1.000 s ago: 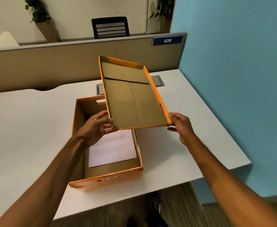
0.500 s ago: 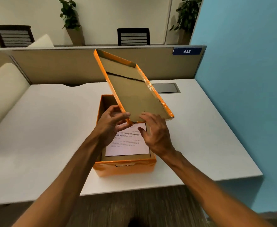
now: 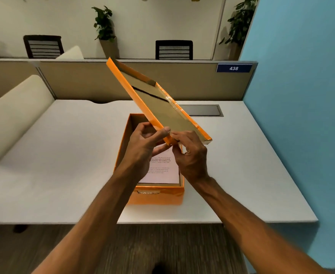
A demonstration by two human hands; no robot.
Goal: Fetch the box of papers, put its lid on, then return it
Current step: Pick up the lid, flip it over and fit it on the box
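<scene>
The orange box (image 3: 156,195) sits open on the white desk (image 3: 67,155), near its front edge, with a printed sheet of papers (image 3: 162,171) lying flat inside; above it the lid (image 3: 162,107) is held steeply tilted, hollow brown underside facing right and toward the camera, far end raised toward the partition. The left hand (image 3: 143,149) pinches the lid's near corner, thumb on the orange rim and fingers curled behind; the right hand (image 3: 190,155) closes on the same near edge from below, fingertips tucked under the cardboard. Both grips sit at one end, so I judge the long free end could swing or slip out as the lid is turned over; lowered askew, its rim could catch on the box wall or push the light box along the smooth top. The tape (image 3: 174,104) along the lid's right rim looks wrinkled, and that corner may snag. The desk is otherwise bare save a cable hatch (image 3: 202,110); a beige partition (image 3: 83,82) bears a 438 plate (image 3: 234,68); a blue wall (image 3: 301,115) stands right; chairs and potted plants lie beyond.
</scene>
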